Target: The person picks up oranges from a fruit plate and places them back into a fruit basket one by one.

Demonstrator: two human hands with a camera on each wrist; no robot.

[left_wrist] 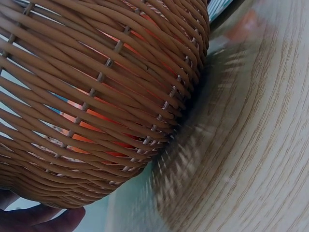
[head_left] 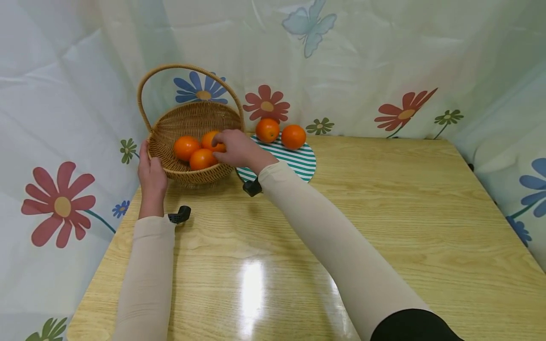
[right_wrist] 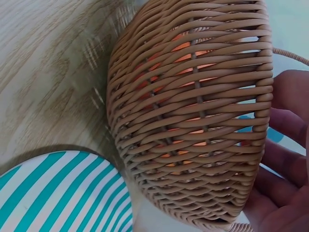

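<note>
A wicker basket [head_left: 196, 177] with a tall arched handle stands at the back left of the table. My left hand [head_left: 152, 180] holds its left rim; in the left wrist view, fingertips [left_wrist: 60, 220] show beside the weave. Inside lie three oranges: one on the left [head_left: 186, 148], one in front [head_left: 202, 159] and one at the right [head_left: 209, 140]. My right hand [head_left: 239, 148] reaches over the right rim, its curled fingers and thumb round the right orange, partly covering it. In the right wrist view, the basket wall [right_wrist: 193, 106] hides the fingertips.
Right of the basket lies a round plate with green and white stripes [head_left: 303, 163]. Two more oranges, one on the left [head_left: 267, 130] and one on the right [head_left: 293, 137], sit at its back edge. Behind the wooden table [head_left: 362, 199] hangs a flowered curtain [head_left: 354, 57].
</note>
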